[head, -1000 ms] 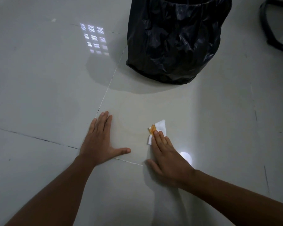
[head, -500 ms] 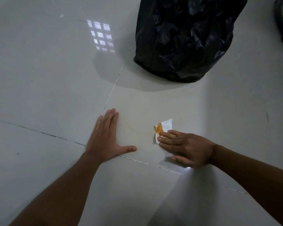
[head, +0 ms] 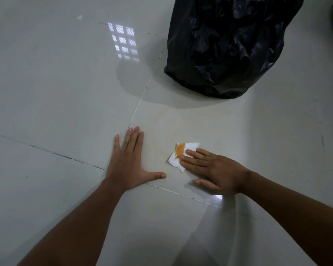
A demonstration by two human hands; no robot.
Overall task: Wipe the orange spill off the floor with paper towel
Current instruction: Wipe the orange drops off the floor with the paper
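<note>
Glossy pale tiled floor (head: 65, 93).
On it lie a stained paper towel (head: 183, 155) under the right hand (head: 215, 169), the flat left hand (head: 129, 162), and a black bin bag (head: 229, 45).

You have two hands on the floor (head: 56, 93): left hand (head: 130, 162), right hand (head: 215, 169). One stained paper towel (head: 176, 160). One black bin bag (head: 227, 47), far right.

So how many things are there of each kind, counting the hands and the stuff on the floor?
Hands: 2, the left hand and the right hand
Paper towels: 1, the paper towel with an orange stain
Black bin bags: 1, the black bin bag
Total: 4
</note>
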